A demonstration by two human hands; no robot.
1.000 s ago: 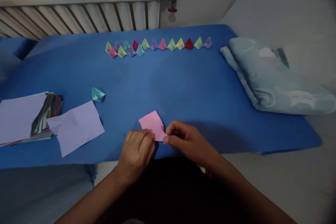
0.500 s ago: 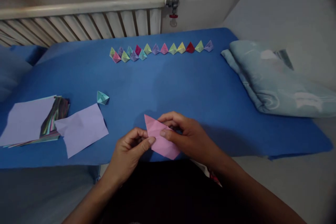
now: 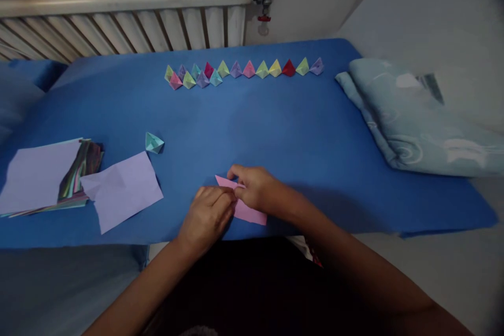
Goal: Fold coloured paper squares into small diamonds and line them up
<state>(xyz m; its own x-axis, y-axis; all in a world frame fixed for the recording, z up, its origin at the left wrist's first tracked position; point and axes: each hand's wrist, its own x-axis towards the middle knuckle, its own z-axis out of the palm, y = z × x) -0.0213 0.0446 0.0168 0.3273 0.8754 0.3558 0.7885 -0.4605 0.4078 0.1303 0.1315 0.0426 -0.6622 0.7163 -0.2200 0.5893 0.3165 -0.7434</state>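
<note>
A folded pink paper (image 3: 250, 213) lies near the front edge of the blue-covered surface, between my hands. My left hand (image 3: 209, 215) is curled over its left side, fingers closed on the paper. From the right, my right hand (image 3: 255, 187) pinches its upper edge, with the fingertips of both hands almost meeting. A pointed corner of the paper sticks out at the upper left; its middle is hidden under my fingers. To the left are a teal folded paper piece (image 3: 154, 143) and a loose lilac sheet (image 3: 126, 189) with one creased corner.
A stack of coloured paper (image 3: 41, 176) lies at the far left. Several small folded paper pieces (image 3: 249, 69) stand in rows along the back. A folded grey-green blanket (image 3: 417, 126) rests at the right. Behind the surface are a radiator (image 3: 153, 29) and a red-handled valve (image 3: 264, 18).
The pink paper has gone from tilted up in my fingers to lower and flatter. My left hand has turned knuckles-up over it, and my right fingers have closed in toward the left.
</note>
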